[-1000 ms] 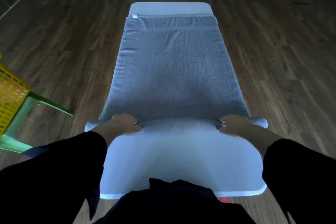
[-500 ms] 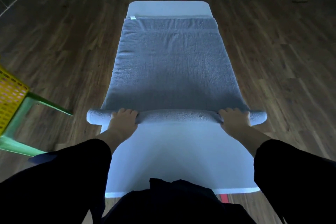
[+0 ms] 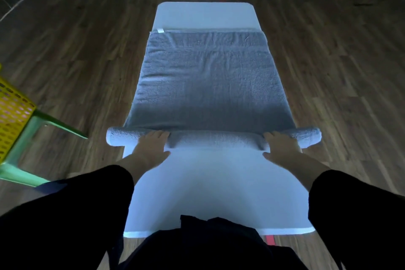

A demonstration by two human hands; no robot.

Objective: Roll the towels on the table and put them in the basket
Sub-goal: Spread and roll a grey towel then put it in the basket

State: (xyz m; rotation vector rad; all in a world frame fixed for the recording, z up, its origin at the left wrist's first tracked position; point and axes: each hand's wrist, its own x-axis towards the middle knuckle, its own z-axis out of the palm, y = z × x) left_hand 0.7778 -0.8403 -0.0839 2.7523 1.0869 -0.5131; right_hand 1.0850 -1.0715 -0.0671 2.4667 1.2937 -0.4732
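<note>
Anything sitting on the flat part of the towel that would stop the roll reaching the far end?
Nothing visible does. The left hand and right hand rest on the roll; the flat towel ahead is bare up to its far hem, with only a small white tag at its far left corner.

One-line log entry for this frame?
phase: rolling | left grip: pressing roll | right grip: pressing roll | grey towel: partly rolled on white table | yellow basket: left of table
</note>
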